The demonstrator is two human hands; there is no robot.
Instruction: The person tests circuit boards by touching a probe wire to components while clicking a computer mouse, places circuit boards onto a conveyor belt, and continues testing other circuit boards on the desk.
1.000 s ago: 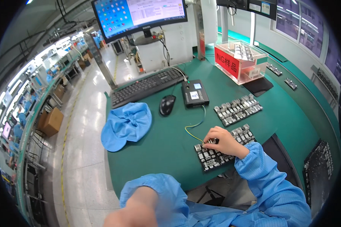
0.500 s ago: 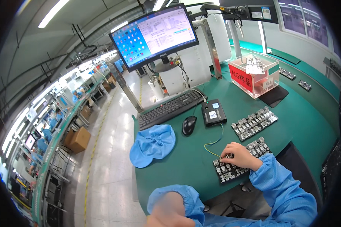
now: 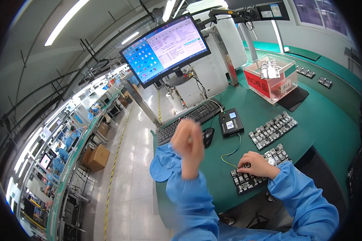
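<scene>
My right hand is pinched at the end of a thin yellow-green cable. Its fingertips rest at the left part of a panel of small circuit boards with metal connectors; the fingers hide the cable's tip. From a black interface box the cable runs down to these fingers. Raised over the left part of the table, my left hand is smeared by motion, its fingers bent. The keyboard, black mouse and blue cap lie behind or beside it. Whether it holds anything is unclear.
Behind the cabled panel lies another board panel on the green table. A clear box with a red label stands at the back right, boards on top. The monitor hangs above the keyboard. Left of the table runs an aisle.
My left hand has risen from the near edge to above the cap and mouse. The right hand stays at the same panel. The whole view has shifted slightly.
</scene>
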